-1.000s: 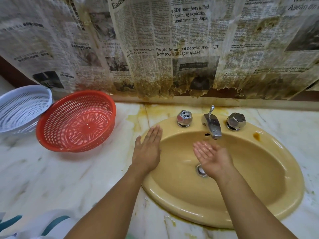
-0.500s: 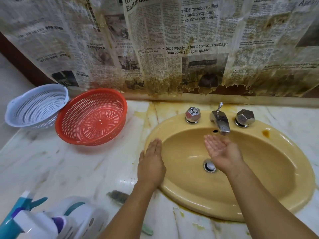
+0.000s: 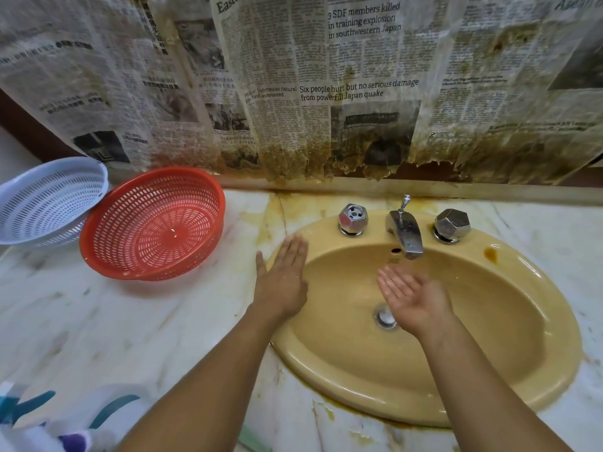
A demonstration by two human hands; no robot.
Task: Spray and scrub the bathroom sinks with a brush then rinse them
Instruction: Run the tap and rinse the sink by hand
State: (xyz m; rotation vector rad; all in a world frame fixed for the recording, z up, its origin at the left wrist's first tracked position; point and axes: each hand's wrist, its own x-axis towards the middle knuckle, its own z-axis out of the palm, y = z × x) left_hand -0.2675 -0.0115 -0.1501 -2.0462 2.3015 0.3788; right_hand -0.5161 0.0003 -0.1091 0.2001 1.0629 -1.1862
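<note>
In the head view, the yellow sink [image 3: 554, 288] is set into a marbled tabletop [image 3: 130, 321], and everything here is placed from it. The left hand [image 3: 284, 282] lies palm down on the sink's left rim, its fingers [image 3: 295, 252] straight and held together, gripping nothing. The right hand [image 3: 414, 298] hangs over the basin, palm up, just below the spout of the chrome faucet [image 3: 404, 233]. Its fingers [image 3: 391, 282] are relaxed, slightly cupped and empty. Whether water is running from the spout cannot be told.

The drain [image 3: 386, 318] shows in the basin floor, partly covered by the right hand. On the sink's back rim a left knob [image 3: 352, 219] and a right knob [image 3: 452, 225] flank the faucet. A brown stain [image 3: 490, 254] marks the rim to the right of the right knob.

Left of the sink, on the tabletop, a red basket [image 3: 156, 223] sits tilted, touching a pale basket [image 3: 49, 200] farther left. Behind the sink, stained newspaper [image 3: 326, 76] covers the wall, its lower edge ragged and brown. Well to the sink's near left, a blurred spray bottle [image 3: 49, 419] is cut off by the frame's edge.
</note>
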